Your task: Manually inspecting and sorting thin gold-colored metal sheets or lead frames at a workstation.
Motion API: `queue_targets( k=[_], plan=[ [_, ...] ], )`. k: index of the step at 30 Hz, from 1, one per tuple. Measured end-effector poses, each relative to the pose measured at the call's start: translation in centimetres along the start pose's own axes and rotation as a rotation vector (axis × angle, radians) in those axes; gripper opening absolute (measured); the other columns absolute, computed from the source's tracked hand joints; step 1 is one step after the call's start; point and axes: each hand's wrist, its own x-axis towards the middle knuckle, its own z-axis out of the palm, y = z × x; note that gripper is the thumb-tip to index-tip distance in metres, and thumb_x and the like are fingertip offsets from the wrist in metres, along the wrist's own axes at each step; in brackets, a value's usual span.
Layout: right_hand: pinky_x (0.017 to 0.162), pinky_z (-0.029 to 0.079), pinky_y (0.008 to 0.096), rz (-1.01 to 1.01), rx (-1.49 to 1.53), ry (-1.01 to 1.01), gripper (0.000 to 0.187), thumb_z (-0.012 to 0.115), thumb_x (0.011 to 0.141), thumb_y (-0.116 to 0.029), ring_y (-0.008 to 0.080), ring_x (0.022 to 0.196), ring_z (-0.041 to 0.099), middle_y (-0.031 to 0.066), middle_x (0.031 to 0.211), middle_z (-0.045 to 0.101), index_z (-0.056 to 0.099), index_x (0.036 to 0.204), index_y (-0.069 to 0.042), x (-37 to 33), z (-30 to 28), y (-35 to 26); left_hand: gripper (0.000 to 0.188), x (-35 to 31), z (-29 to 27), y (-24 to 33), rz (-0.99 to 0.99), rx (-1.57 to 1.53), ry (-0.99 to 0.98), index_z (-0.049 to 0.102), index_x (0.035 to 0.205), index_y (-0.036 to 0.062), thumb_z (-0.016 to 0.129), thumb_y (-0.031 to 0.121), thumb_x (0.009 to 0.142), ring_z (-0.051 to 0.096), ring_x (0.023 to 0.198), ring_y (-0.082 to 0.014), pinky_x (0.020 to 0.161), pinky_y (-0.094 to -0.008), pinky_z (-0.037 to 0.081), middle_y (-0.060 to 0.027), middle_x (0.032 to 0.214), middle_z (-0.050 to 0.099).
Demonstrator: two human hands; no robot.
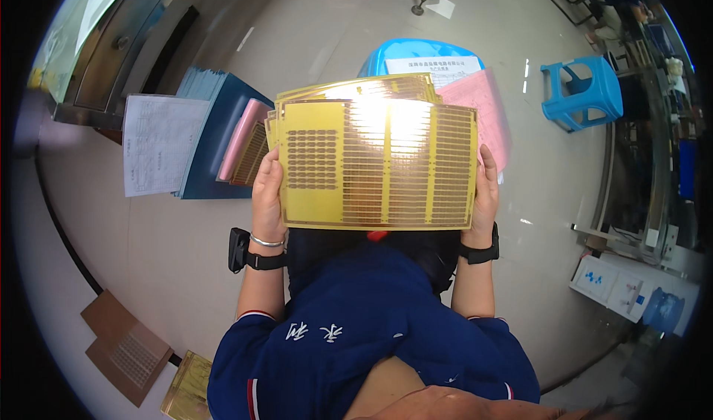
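A yellow printed circuit board panel (312, 204) with rows of copper-coloured patterns is held up flat between my two hands, above my lap. My left hand (268, 193) grips its left edge, and my right hand (484, 191) its right edge. Fingers of both hands go partly behind the panel and are hidden. Strong light glares off its upper middle. Behind its far edge lie more yellow panels (304, 93), slightly askew. Whether my hands hold more than one panel I cannot tell.
Beyond the panels stand a blue stool (416, 47), papers (438, 65) and pink sheeting (486, 115). At left, a dark blue surface (212, 149) bears a pink-wrapped stack (243, 141) and white sheets (163, 141). Another blue stool (587, 93) stands right; brown boards (130, 349) lie lower left.
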Motion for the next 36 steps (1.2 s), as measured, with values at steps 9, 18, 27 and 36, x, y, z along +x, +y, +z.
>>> queue_targets(
  k=[9,18,27,36],
  plan=[
    [0.086,0.047,0.0276,-0.038,-0.045,-0.046,0.032,0.041,0.096,-0.011,0.0143,0.101,0.057,0.0118,0.115,0.057,0.043,0.127,-0.002,-0.1,0.3,-0.3,0.038,0.0,0.2,0.0,0.038,0.114,0.069,0.04,0.128,0.0013,0.039,0.023,0.097,0.055,0.106,-0.0144,0.09,-0.0278,0.047,-0.0086,0.12,0.054],
    [0.087,0.046,0.0271,-0.058,-0.091,-0.056,0.032,0.041,0.096,-0.012,0.0144,0.1,0.057,0.0116,0.113,0.058,0.044,0.126,-0.001,-0.3,0.3,-0.6,0.033,-0.2,0.3,0.2,0.062,0.104,0.07,0.042,0.125,0.0022,0.04,0.018,0.096,0.056,0.104,-0.0148,0.088,-0.0276,0.047,-0.009,0.117,0.055],
    [0.084,0.048,0.0266,-0.04,-0.023,-0.056,0.035,0.043,0.096,-0.013,0.015,0.097,0.058,0.0115,0.11,0.059,0.041,0.128,0.001,-0.1,0.2,-0.4,0.039,-0.3,0.4,-0.2,0.103,0.004,0.032,0.038,0.13,0.0039,0.04,0.025,0.097,0.053,0.109,-0.0157,0.091,-0.0295,0.046,-0.009,0.122,0.052],
    [0.084,0.049,0.0259,0.073,-0.199,-0.043,0.034,0.049,0.094,-0.015,0.0155,0.099,0.058,0.0125,0.113,0.059,0.049,0.121,0.005,-0.4,-2.2,0.5,0.036,-0.3,0.8,-0.1,0.11,0.021,0.026,0.042,0.123,0.0014,0.045,0.024,0.096,0.055,0.104,-0.0146,0.089,-0.0285,0.047,-0.009,0.116,0.055]
  ],
)
